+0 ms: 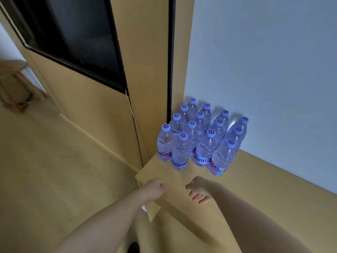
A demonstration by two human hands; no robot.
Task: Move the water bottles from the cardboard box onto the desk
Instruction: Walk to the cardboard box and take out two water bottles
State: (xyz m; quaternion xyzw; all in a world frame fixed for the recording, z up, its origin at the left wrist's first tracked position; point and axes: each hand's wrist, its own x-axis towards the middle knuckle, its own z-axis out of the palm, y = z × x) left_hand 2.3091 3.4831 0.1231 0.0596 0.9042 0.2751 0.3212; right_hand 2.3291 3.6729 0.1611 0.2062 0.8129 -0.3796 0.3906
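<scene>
Several clear water bottles (202, 136) with purple caps and labels stand upright in rows on the wooden desk (255, 189), packed into its far corner against the white wall. My left hand (154, 189) hovers over the desk's near left corner, fingers loosely curled, holding nothing. My right hand (199, 189) hangs just in front of the bottles with fingers apart and pointing down, also without anything in it. Both hands are a short way short of the nearest bottles. The cardboard box is not in view.
A tall wooden cabinet (145, 70) with a dark glass panel (76, 39) stands left of the desk. Wooden floor (45, 170) spreads to the left. A blurred wooden stool (16, 84) sits at the far left. The white wall (264, 70) bounds the desk's back.
</scene>
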